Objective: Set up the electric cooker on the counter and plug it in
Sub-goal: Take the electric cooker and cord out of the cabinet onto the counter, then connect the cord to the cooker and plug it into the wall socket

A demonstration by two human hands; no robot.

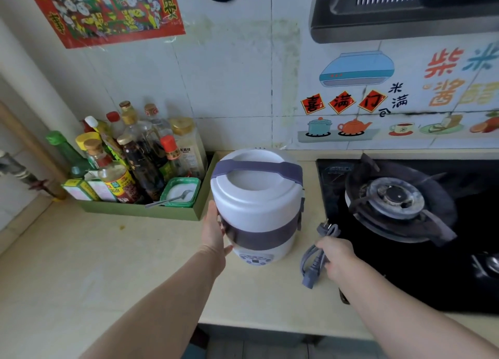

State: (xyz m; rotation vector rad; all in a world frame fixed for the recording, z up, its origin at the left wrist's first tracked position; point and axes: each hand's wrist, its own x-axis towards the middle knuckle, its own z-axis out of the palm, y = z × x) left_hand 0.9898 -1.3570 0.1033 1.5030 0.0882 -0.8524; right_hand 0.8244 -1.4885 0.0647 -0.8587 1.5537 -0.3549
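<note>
Your right hand (339, 258) grips the coiled grey power cord (314, 256), near right, beside the black gas hob (405, 264). Your left hand (214, 230) lies flat and open against the white-and-purple cylindrical electric cooker (256, 199), standing mid-counter. Placement looks done; next, uncoil the cord and find the cooker's inlet.

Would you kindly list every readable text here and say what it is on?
"喜满门": red diamond stickers on the wall decal.
"米满仓": black characters beside them.
"柴米", "酱": large orange and blue decal characters.
Red poster, glass bottle labels, white-and-purple electric cooker's panel, black stove's logo: too blurred.
</note>
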